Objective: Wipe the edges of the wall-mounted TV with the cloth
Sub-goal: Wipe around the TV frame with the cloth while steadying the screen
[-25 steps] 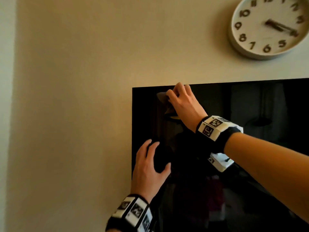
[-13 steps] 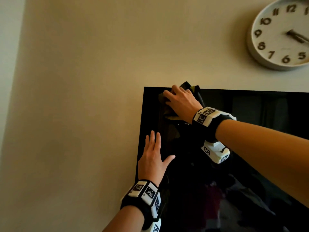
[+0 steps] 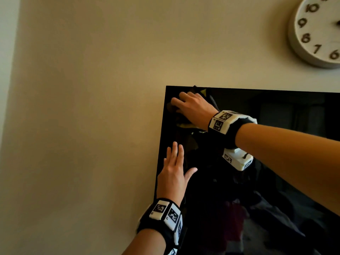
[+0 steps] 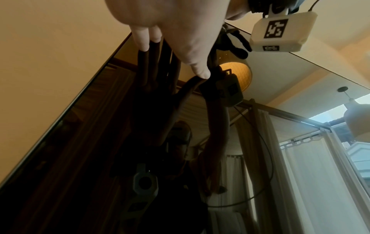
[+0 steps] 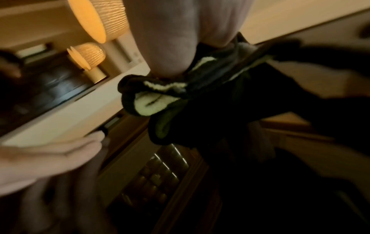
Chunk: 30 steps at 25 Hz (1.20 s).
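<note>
Head view, frame centre | right hand grips dark cloth at TV top-left corner | left hand flat, fingers straight, on screen below

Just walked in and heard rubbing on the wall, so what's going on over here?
A person is cleaning the wall-mounted TV. Their right hand presses a dark cloth against the screen at its top left corner. Their left hand lies flat on the screen lower down, beside the left edge. A wall clock hangs above.
</note>
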Tool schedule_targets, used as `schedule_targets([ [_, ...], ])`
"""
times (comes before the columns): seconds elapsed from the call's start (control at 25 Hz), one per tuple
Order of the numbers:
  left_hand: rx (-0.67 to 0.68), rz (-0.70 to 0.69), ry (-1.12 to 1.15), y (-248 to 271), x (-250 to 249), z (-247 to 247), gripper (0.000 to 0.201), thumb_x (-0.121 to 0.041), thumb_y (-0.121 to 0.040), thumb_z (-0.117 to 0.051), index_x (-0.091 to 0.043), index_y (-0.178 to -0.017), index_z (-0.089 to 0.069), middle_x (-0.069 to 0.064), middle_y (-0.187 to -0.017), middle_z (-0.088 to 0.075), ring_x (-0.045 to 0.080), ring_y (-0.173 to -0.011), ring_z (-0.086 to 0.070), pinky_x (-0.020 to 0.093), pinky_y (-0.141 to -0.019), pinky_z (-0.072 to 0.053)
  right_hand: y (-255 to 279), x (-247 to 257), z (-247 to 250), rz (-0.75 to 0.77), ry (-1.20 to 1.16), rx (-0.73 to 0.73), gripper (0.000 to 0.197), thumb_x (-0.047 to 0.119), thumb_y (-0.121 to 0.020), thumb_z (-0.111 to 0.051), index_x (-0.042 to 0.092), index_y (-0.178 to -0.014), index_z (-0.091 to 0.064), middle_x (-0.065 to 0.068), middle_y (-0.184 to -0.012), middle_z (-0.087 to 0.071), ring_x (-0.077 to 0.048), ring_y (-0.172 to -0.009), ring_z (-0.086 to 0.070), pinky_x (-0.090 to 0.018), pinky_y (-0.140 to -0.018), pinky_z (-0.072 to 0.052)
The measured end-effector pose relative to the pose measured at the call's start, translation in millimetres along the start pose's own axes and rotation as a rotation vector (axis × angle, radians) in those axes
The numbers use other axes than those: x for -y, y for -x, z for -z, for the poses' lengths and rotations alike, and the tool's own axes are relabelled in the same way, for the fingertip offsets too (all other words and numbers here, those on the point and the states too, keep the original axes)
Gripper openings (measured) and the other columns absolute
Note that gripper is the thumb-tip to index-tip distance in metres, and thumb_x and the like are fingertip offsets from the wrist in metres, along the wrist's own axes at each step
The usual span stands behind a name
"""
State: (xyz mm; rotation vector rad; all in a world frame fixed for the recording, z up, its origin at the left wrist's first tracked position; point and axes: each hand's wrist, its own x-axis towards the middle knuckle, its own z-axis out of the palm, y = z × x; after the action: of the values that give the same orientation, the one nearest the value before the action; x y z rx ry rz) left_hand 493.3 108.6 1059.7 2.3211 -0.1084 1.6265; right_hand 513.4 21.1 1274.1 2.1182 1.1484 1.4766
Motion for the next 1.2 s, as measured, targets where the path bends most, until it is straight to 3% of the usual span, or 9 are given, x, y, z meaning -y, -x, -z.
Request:
schedule_targets([
  [0.4, 0.017, 0.012, 0.004, -1, 3, -2, 0.074, -0.053, -0.077, -0.059, -0.009, -0.136, -0.05, 0.011, -0.144, -0.048, 0.029, -0.126, -0.052, 0.038, -0.084, -0.055, 1, -16, 2, -0.064, -0.016, -0.099, 0.038, 0.026, -0.087, -0.06, 0.004, -0.114, -0.047, -0.021, -0.096, -0.055, -0.039, -0.083, -0.056, -0.043, -0.066, -0.044],
  [0.48, 0.021, 0.019, -0.002, 0, 3, -3, 0.074, -0.053, -0.079, -0.057, -0.009, -0.138, -0.047, 0.011, -0.146, -0.045, 0.03, -0.129, -0.048, 0.039, -0.086, -0.054, 12, -19, -3, 0.018, -0.02, -0.074, 0.036, 0.026, -0.087, -0.059, 0.004, -0.113, -0.047, -0.019, -0.097, -0.056, -0.038, -0.082, -0.057, -0.043, -0.066, -0.045],
  [0.6, 0.0, 0.026, 0.022, 1, 3, -6, 0.074, -0.052, -0.081, -0.055, -0.008, -0.139, -0.045, 0.011, -0.148, -0.042, 0.031, -0.132, -0.043, 0.042, -0.09, -0.051, 19, -19, -5, -0.08, -0.063, -0.108, 0.036, 0.025, -0.087, -0.06, 0.004, -0.112, -0.045, -0.02, -0.095, -0.056, -0.04, -0.08, -0.057, -0.043, -0.066, -0.045],
  [0.72, -0.004, 0.034, 0.052, 1, 2, -6, 0.073, -0.051, -0.082, -0.055, -0.008, -0.14, -0.044, 0.01, -0.15, -0.039, 0.031, -0.135, -0.039, 0.044, -0.095, -0.048, 25, -23, -10, -0.014, -0.026, -0.13, 0.031, 0.02, -0.087, -0.061, 0.004, -0.109, -0.046, -0.02, -0.093, -0.056, -0.039, -0.076, -0.056, -0.044, -0.062, -0.046],
  [0.84, 0.042, 0.072, 0.08, 0, 0, -4, 0.073, -0.048, -0.084, -0.059, -0.01, -0.143, -0.04, 0.007, -0.154, -0.031, 0.028, -0.14, -0.031, 0.044, -0.101, -0.046, 30, -31, -4, -0.182, -0.066, -0.184, 0.037, 0.03, -0.089, -0.053, 0.002, -0.111, -0.048, -0.021, -0.096, -0.055, -0.04, -0.081, -0.055, -0.046, -0.067, -0.046],
  [0.96, 0.077, 0.078, 0.074, -1, -1, 0, 0.075, -0.05, -0.086, -0.057, -0.013, -0.147, -0.033, 0.004, -0.158, -0.023, 0.026, -0.144, -0.022, 0.044, -0.106, -0.041, 39, -35, -7, -0.107, -0.039, -0.202, 0.031, 0.024, -0.089, -0.053, 0.001, -0.109, -0.05, -0.022, -0.094, -0.056, -0.04, -0.078, -0.056, -0.046, -0.064, -0.045],
  [1.04, 0.153, 0.105, 0.077, -2, -8, 5, 0.08, -0.055, -0.087, -0.051, -0.016, -0.15, -0.022, 0.002, -0.161, -0.011, 0.024, -0.147, -0.01, 0.042, -0.111, -0.036, 48, -46, -1, -0.179, -0.072, -0.2, 0.035, 0.03, -0.088, -0.048, 0.002, -0.109, -0.049, -0.023, -0.093, -0.055, -0.041, -0.078, -0.056, -0.048, -0.064, -0.045],
  [1.12, 0.18, 0.163, 0.075, -4, -17, 9, 0.084, -0.06, -0.086, -0.049, -0.015, -0.151, -0.019, 0.005, -0.161, -0.007, 0.027, -0.148, -0.006, 0.046, -0.111, -0.034, 57, -53, 3, -0.253, -0.065, -0.253, 0.037, 0.033, -0.086, -0.043, 0.004, -0.109, -0.045, -0.023, -0.094, -0.055, -0.041, -0.079, -0.055, -0.047, -0.065, -0.045],
  [1.2, 0.137, 0.132, 0.061, -6, -32, 11, 0.086, -0.06, -0.083, -0.055, -0.013, -0.15, -0.026, 0.013, -0.159, -0.016, 0.038, -0.145, -0.014, 0.054, -0.106, -0.038, 70, -52, -3, -0.142, -0.008, -0.235, 0.035, 0.035, -0.087, -0.039, 0.008, -0.108, -0.044, -0.02, -0.092, -0.055, -0.038, -0.075, -0.055, -0.043, -0.061, -0.044],
])
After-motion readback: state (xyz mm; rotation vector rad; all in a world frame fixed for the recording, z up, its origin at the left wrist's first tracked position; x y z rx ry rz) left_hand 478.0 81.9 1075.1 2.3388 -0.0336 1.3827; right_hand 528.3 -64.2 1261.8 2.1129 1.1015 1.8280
